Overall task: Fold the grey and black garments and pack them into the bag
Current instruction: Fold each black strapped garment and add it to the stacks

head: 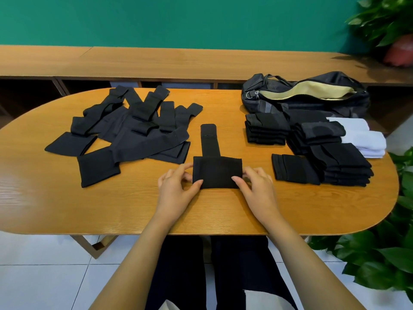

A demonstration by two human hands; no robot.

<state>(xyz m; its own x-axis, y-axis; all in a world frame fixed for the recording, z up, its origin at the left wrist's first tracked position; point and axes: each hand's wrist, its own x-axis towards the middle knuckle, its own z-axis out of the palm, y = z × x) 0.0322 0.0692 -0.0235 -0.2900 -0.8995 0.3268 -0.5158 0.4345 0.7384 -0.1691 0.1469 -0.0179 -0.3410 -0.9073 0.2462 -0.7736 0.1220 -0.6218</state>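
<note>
A black garment (217,173) of plain cloth is laid at the centre of the frame on the oval table (67,198) of orange-brown wood. Its lower part is doubled into a flat rectangle, and a narrow strip is left running from it toward the top of the frame. The rectangle's left edge is pinched by the left hand (176,189), with the thumb laid on top near the lower left corner and the fingers curled at the edge. The right edge is gripped in the same way by the right hand (257,189). Whether its fingers are tucked under the cloth cannot be told, as they are partly hidden.

In the upper left of the frame a loose pile of unfolded black garments (134,126) is spread over the table, many overlapping. At the right, folded black garments are set in squared stacks (344,166), close together, with a single folded piece (292,170) lying flat just left of the nearest stack. By the right edge folded white cloths (364,139) are stacked. In the upper right a dark grey duffel bag (312,106) is placed on the table with its zip open, so that a pale yellow lining (301,92) is shown. At the right edge green leafy plants (380,260) are seen.
</note>
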